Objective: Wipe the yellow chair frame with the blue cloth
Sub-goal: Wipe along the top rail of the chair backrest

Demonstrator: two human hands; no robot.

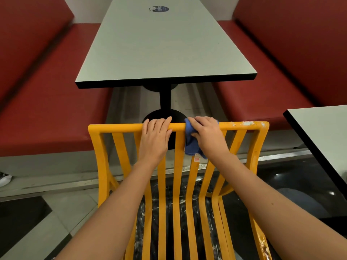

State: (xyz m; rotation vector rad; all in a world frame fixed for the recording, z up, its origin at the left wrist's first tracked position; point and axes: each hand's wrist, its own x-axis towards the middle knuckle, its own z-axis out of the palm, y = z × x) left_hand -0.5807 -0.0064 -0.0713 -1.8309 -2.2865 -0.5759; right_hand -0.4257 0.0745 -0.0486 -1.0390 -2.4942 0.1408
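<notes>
A yellow chair frame (pixel 116 127) with several vertical slats stands in front of me, its back toward me. My left hand (pixel 155 136) grips the top rail near its middle, fingers curled over it. Just to the right, my right hand (pixel 207 136) holds a blue cloth (pixel 191 146) wrapped over the same rail, the cloth hanging down behind the slats. White scuffs mark the rail's right end (pixel 247 123).
A grey table (pixel 165 53) on a black pedestal (pixel 165 102) stands beyond the chair. Red booth benches flank it on the left (pixel 47 109) and on the right (pixel 262 94). Another table corner (pixel 319 124) juts in at right. The floor below is dark.
</notes>
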